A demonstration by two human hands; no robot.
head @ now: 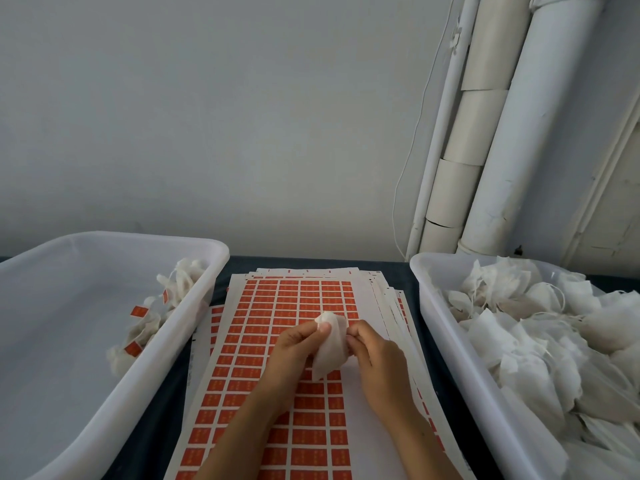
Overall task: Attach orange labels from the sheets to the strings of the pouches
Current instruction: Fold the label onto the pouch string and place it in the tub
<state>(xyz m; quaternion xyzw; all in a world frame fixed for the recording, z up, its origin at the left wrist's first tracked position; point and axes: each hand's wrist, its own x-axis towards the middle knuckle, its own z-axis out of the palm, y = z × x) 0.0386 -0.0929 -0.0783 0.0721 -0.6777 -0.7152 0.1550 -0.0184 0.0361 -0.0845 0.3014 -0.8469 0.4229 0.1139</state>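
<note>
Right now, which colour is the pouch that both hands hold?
White; the pouch shows best in the head view, above the orange label sheet.

View: single head camera, above the counter (239,263)
Facing: forward and down, toward the wall (242,116) behind the counter
Nearness: close over the counter
Shared: no second view

From my feed all I got of the person was two bare forearms coming up from the bottom edge. No sleeves showed, no gloves, no watch or rings that I could spot. The left hand (294,344) and right hand (375,355) were both uncovered, with short, plain nails where any were visible.
</note>
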